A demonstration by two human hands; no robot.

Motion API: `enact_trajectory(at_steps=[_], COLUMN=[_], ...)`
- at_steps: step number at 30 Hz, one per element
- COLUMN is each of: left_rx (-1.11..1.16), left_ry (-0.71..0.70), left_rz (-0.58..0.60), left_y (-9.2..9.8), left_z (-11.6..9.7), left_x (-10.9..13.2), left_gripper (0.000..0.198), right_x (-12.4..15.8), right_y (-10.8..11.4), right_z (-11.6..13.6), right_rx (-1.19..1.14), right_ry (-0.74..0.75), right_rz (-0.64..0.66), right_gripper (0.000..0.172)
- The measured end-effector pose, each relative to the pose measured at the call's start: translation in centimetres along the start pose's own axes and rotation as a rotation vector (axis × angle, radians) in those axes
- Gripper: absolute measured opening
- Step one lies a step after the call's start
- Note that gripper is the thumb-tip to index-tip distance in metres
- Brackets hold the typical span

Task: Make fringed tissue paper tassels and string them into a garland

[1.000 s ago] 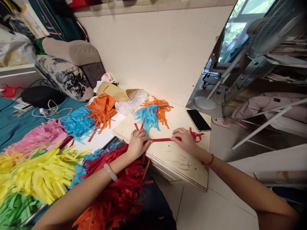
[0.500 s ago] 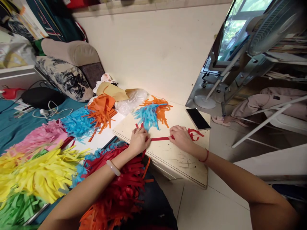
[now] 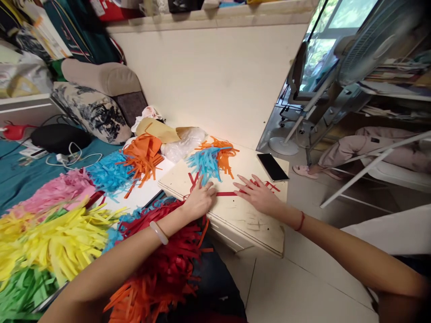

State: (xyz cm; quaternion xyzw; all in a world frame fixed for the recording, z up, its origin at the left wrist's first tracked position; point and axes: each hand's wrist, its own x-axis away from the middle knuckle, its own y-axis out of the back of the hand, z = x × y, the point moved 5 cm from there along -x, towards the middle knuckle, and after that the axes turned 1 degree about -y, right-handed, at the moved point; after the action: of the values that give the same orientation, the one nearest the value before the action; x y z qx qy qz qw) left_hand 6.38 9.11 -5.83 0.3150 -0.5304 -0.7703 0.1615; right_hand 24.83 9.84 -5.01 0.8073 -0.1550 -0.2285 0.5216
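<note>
A flat red paper strip (image 3: 226, 194) lies stretched across the pale tabletop (image 3: 242, 213) between my two hands. At its left end rests my left hand (image 3: 198, 202), fingers loosely apart and laid on the strip. My right hand (image 3: 258, 195) lies over the other end with its fingers spread. Loose red fringe pokes out beyond both hands. Just behind them sits a small bundle of blue fringe (image 3: 204, 163) with orange fringe (image 3: 227, 154) beside it. A large red fringed bunch (image 3: 168, 244) hangs under my left forearm, orange toward its lower end.
A black phone (image 3: 272, 167) lies at the table's right. Yellow (image 3: 63, 235), pink (image 3: 57, 193) and green fringe (image 3: 27, 289) are heaped at left. Crumpled clear plastic (image 3: 183, 146) sits behind the table. A standing fan (image 3: 367, 49) and a seated person's legs (image 3: 350, 150) are at right.
Both hands have loosened from their closed grips on the red strip, and their fingers now lie spread over it. The view has shifted slightly.
</note>
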Motion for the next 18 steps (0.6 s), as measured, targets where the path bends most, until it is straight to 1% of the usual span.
enact_trajectory(at_steps=[3, 5, 8, 10, 13, 16, 18], left_rx=[-0.049, -0.084, -0.1, -0.082, -0.051, -0.034, -0.008], left_ry=[-0.104, -0.128, -0.075, -0.016, 0.017, 0.011, 0.026], left_rz=[0.046, 0.052, 0.035, 0.001, -0.06, -0.104, -0.109], left_y=[0.1, 0.1, 0.0, 0.0, -0.1, -0.1, -0.2], left_z=[-0.3, -0.3, -0.2, 0.0, -0.1, -0.4, -0.5], left_x=[-1.3, -2.0, -2.5, -2.4, -1.8, -0.9, -0.4], left_gripper=[0.017, 0.016, 0.015, 0.016, 0.018, 0.019, 0.019], right_x=[-1.6, -3.4, -5.8, -6.4, -6.0, -4.6, -3.5], right_y=[0.6, 0.6, 0.0, -0.6, -1.4, -2.0, -2.2], right_z=[0.3, 1.0, 2.3, 2.7, 2.6, 2.0, 1.5], right_rx=[-0.059, -0.103, -0.107, -0.101, -0.128, -0.183, -0.214], right_ry=[-0.075, -0.125, -0.139, -0.131, -0.111, -0.078, -0.066], right_rz=[-0.026, -0.041, -0.057, -0.079, -0.116, -0.141, -0.153], right_gripper=[0.021, 0.02, 0.014, 0.017, 0.021, 0.023, 0.022])
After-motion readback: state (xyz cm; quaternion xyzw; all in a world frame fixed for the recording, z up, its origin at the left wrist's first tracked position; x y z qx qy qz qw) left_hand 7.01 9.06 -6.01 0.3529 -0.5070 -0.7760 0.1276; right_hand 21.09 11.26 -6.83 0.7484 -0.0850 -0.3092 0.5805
